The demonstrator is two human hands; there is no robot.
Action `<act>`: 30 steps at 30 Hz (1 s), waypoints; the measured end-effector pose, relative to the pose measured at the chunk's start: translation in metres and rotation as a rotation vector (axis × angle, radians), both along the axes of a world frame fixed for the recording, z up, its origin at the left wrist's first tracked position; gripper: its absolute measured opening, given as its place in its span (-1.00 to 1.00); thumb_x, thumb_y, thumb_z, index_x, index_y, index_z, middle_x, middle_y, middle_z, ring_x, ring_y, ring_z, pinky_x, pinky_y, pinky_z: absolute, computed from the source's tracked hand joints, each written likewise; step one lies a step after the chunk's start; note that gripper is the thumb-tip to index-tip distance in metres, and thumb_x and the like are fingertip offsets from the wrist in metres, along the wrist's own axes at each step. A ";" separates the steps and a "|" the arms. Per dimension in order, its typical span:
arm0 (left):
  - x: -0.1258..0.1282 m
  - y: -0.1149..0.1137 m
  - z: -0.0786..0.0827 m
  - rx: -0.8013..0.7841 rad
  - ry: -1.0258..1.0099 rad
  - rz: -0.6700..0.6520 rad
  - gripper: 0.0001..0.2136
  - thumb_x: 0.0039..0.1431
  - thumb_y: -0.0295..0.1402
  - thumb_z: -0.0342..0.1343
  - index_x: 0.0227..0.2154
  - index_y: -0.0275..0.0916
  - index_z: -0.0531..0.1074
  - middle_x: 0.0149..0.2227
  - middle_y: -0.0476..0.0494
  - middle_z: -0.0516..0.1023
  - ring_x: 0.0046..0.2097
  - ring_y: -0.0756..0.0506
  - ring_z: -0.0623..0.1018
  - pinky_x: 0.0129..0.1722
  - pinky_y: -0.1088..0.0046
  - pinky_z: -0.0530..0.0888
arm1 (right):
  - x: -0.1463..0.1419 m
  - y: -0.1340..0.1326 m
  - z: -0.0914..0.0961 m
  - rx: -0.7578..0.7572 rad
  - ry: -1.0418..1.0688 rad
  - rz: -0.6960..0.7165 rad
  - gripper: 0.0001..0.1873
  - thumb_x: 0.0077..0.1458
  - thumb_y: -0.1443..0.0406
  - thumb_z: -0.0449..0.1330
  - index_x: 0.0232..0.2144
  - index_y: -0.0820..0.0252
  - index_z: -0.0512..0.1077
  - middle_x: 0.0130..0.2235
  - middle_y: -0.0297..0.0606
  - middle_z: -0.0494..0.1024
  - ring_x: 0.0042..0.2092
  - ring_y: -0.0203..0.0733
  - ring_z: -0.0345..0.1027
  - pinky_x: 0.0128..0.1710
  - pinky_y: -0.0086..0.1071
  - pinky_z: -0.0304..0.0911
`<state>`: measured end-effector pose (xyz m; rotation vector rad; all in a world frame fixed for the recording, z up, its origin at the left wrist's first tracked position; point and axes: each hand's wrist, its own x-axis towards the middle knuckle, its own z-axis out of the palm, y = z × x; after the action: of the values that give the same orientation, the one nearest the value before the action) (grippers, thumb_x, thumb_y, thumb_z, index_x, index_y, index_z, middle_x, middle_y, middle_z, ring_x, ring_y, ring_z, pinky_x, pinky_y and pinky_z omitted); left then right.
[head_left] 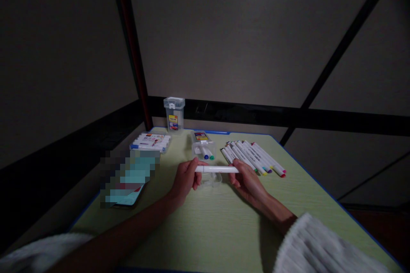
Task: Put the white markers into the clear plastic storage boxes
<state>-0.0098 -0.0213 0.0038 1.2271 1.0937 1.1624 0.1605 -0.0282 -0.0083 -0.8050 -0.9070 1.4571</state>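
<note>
A white marker (216, 169) lies level between both hands above the pale green table (205, 230). My left hand (185, 179) pinches its left end, fingers closed round it. My right hand (246, 181) grips its right end the same way. Just under the marker sits a clear plastic lid or tray (212, 179). Behind it a clear box (202, 145) lies on its side with two markers, blue and green tipped, poking out. A row of several white markers (254, 158) with coloured caps lies to the right of the box.
A tall clear container (174, 113) with a label stands at the table's far edge. A flat pack of markers (150, 142) lies at the far left, with a blurred-out flat item (128, 177) in front of it. Dark walls and beams surround the table.
</note>
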 end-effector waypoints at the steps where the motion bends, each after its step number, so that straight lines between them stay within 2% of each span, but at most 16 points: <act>1: 0.000 0.000 0.000 0.006 -0.006 0.001 -0.58 -0.02 -0.08 -0.11 -0.44 -0.40 0.43 -0.83 0.13 0.19 -0.79 0.12 0.12 -0.77 0.58 0.03 | 0.000 0.000 0.000 -0.029 0.029 0.020 -0.75 -0.11 0.23 0.20 -0.65 0.25 0.27 -0.77 -0.43 0.33 -0.75 -0.50 0.05 -0.79 -0.66 -0.08; 5: -0.001 0.001 0.001 0.007 -0.021 0.000 -0.64 -0.02 -0.15 -0.10 -0.44 -0.37 0.42 -0.81 0.13 0.22 -0.77 0.12 0.16 -0.75 0.59 0.06 | 0.002 0.002 -0.001 -0.124 0.133 0.121 -0.90 -0.11 0.33 0.18 -0.53 0.31 0.41 -0.73 -0.41 0.36 -0.69 -0.49 0.19 -0.71 -0.68 0.09; 10: -0.002 0.001 0.001 0.008 -0.026 0.002 -0.67 -0.01 -0.17 -0.11 -0.47 -0.36 0.40 -0.82 0.13 0.20 -0.78 0.12 0.16 -0.75 0.60 0.06 | 0.004 0.003 -0.004 -0.164 0.199 0.183 -0.80 -0.04 0.29 0.14 -0.51 0.37 0.46 -0.74 -0.34 0.38 -0.70 -0.44 0.23 -0.71 -0.64 0.16; 12: -0.002 0.001 0.001 0.016 -0.024 -0.001 -0.67 -0.01 -0.17 -0.12 -0.49 -0.36 0.39 -0.82 0.13 0.20 -0.78 0.12 0.16 -0.76 0.60 0.07 | 0.004 0.003 -0.004 -0.176 0.208 0.178 -0.82 -0.03 0.31 0.14 -0.52 0.36 0.46 -0.71 -0.31 0.41 -0.67 -0.42 0.26 -0.68 -0.63 0.20; 17: -0.003 0.005 -0.001 0.041 -0.049 0.028 -0.72 -0.02 -0.22 -0.09 -0.45 -0.35 0.37 -0.81 0.15 0.20 -0.77 0.12 0.16 -0.76 0.62 0.05 | -0.001 -0.001 -0.002 -0.117 0.150 0.149 -0.89 -0.07 0.34 0.20 -0.53 0.32 0.42 -0.67 -0.37 0.39 -0.64 -0.48 0.22 -0.65 -0.67 0.19; 22: -0.005 0.009 -0.005 0.037 -0.074 0.041 -0.75 -0.05 -0.26 -0.10 -0.48 -0.35 0.37 -0.81 0.14 0.21 -0.77 0.12 0.15 -0.76 0.62 0.05 | -0.004 -0.005 0.003 -0.056 0.116 0.173 -0.77 -0.11 0.29 0.24 -0.63 0.26 0.29 -0.65 -0.43 0.35 -0.63 -0.53 0.15 -0.65 -0.69 0.13; 30: -0.009 0.011 -0.001 0.043 -0.020 0.076 -0.68 -0.03 -0.22 -0.13 -0.50 -0.36 0.42 -0.84 0.12 0.18 -0.79 0.11 0.13 -0.77 0.59 0.02 | -0.004 -0.009 0.000 0.000 0.069 0.180 -0.80 -0.11 0.29 0.25 -0.59 0.22 0.28 -0.59 -0.42 0.41 -0.56 -0.49 0.22 -0.58 -0.64 0.15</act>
<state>-0.0189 -0.0099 0.0027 1.2135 1.1143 1.2594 0.1563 -0.0368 -0.0083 -0.6831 -0.9462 1.6315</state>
